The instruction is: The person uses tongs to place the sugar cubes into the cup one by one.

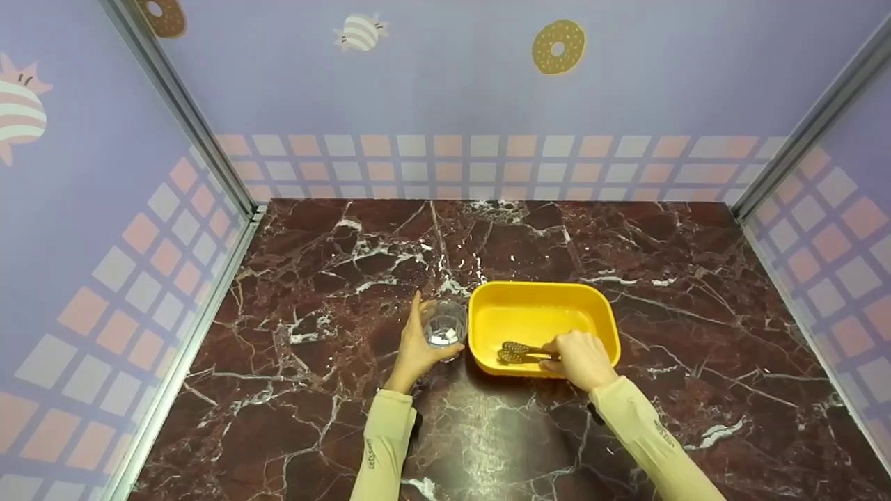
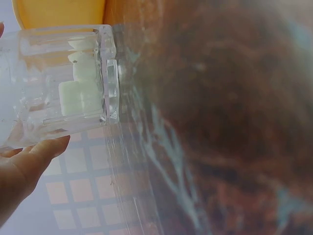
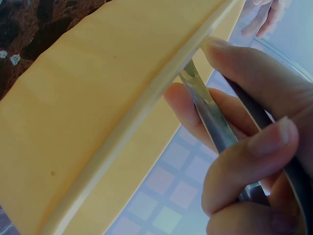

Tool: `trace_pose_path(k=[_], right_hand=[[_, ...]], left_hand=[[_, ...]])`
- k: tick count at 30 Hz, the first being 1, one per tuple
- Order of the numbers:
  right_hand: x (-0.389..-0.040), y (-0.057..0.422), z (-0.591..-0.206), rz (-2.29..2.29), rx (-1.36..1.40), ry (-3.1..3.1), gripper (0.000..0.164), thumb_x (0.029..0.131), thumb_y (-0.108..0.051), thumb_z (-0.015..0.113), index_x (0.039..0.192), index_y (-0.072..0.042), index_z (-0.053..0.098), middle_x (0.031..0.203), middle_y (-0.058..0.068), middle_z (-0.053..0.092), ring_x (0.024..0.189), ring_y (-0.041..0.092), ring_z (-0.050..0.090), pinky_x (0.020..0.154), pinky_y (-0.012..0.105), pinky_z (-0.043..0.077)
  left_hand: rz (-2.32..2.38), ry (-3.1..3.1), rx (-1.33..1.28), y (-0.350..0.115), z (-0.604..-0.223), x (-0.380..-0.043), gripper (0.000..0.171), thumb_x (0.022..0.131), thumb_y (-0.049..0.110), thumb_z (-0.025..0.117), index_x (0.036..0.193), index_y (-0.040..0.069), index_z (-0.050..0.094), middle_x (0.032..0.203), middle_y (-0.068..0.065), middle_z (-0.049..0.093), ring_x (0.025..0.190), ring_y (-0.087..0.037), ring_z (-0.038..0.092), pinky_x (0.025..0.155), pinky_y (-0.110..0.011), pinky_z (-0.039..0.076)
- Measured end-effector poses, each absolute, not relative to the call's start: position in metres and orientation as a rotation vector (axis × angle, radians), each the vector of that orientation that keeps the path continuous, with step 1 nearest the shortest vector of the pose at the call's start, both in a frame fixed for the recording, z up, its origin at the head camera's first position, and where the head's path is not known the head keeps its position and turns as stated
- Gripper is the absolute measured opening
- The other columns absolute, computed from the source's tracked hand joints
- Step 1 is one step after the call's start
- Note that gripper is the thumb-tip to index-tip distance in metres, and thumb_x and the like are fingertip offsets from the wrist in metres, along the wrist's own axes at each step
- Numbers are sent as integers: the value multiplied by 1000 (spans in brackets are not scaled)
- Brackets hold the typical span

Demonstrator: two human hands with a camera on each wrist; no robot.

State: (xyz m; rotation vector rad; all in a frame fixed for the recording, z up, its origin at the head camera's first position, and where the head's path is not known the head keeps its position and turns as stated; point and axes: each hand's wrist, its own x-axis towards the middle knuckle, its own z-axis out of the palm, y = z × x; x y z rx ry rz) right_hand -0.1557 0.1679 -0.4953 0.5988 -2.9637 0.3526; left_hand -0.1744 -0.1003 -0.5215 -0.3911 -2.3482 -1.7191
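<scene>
My left hand (image 1: 416, 346) holds a clear cup (image 1: 445, 313) round its side, and the cup stands upright on the tabletop. Several white cubes (image 2: 80, 88) lie at the bottom of the cup. Right beside it is a yellow plastic basin (image 1: 543, 292). Over the basin's near right part, my right hand (image 1: 583, 358) grips metal tongs (image 1: 525, 353), whose perforated heads point left, inside the basin. Close up in the right wrist view, fingers wrap the two tong arms (image 3: 215, 122) near the basin rim (image 3: 146, 103); the tong heads are hidden there by the basin wall.
A dark red marble-patterned tabletop (image 1: 313, 417) lies under everything, with small white specks behind the cup. Purple panels with pink and white squares (image 1: 452, 167) enclose it at the back and both sides, with metal strips (image 1: 184, 104) at the corners.
</scene>
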Motion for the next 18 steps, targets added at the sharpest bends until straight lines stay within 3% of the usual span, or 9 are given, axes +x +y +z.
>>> trace_pose_path(k=[18], right_hand=[[-151,172,-492,449,564,-2941,9,68,-26,74,75,-20,72,58,-4,60,50,13,44,40,27,33]], left_hand=[[-1711,-2356,-361,-100,-523,-176,109,52,-2,81,136,-13,12,127,-32,40,117,-45,43,104,-47,35]])
